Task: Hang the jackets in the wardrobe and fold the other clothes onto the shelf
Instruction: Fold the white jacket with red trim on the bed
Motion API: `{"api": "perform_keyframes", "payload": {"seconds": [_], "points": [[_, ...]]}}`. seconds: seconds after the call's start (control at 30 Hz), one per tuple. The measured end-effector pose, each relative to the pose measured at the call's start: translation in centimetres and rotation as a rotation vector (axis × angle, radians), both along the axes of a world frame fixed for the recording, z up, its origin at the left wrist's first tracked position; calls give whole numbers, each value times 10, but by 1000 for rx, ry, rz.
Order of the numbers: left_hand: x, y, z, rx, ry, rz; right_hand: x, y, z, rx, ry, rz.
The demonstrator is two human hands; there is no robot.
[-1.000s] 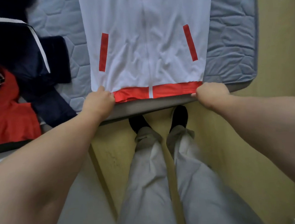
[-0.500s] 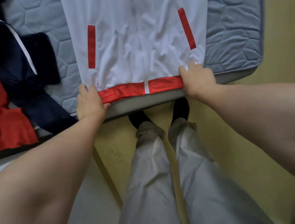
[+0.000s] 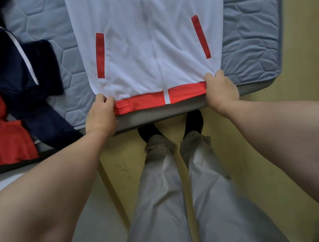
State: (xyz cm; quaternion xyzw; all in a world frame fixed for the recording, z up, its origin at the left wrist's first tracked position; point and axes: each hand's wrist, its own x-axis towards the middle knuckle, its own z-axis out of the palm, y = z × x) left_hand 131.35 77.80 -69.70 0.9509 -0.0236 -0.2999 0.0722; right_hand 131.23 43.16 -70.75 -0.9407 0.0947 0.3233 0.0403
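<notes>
White jacket (image 3: 148, 50), flat on mattress (image 3: 249, 35): left hand (image 3: 101, 116) and right hand (image 3: 220, 90) each pinch its red hem (image 3: 149, 102) corners, fingers curled tight.

Our left hand (image 3: 101, 116): back turned up toward us, fingers curled, pinching the left corner of the jacket hem (image 3: 149, 102). Wrist straight; bare forearm runs back from the hand toward our lower left.

Our right hand (image 3: 221, 91): back turned up, fingers curled over the hem's right corner, thumb out of sight. It sits well to the right of the left hand and slightly farther forward. Bare forearm runs back to our right.

Both our arms reach forward.
</notes>
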Motion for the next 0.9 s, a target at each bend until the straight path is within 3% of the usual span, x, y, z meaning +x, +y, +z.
{"api": "perform_keyframes", "payload": {"seconds": [0.17, 0.33, 0.47, 0.53, 0.7, 0.9], "points": [[6, -11, 1, 112, -86, 85, -3, 3, -1, -13, -70, -232], [-2, -10, -2, 162, -32, -8, -8, -3, -6, -65, -57, -104], [-11, -9, -9, 124, -27, 213, -13, 1, -10, -111, -86, -159], [-14, -7, -9, 109, -49, 227, -15, 3, -11, -105, -107, -155], [-25, 12, -6, 181, 7, 62, -31, -2, -12, -119, 5, 201], [-42, 12, -7, 166, 6, -332, -44, 4, -12, -206, 226, 194]]}}
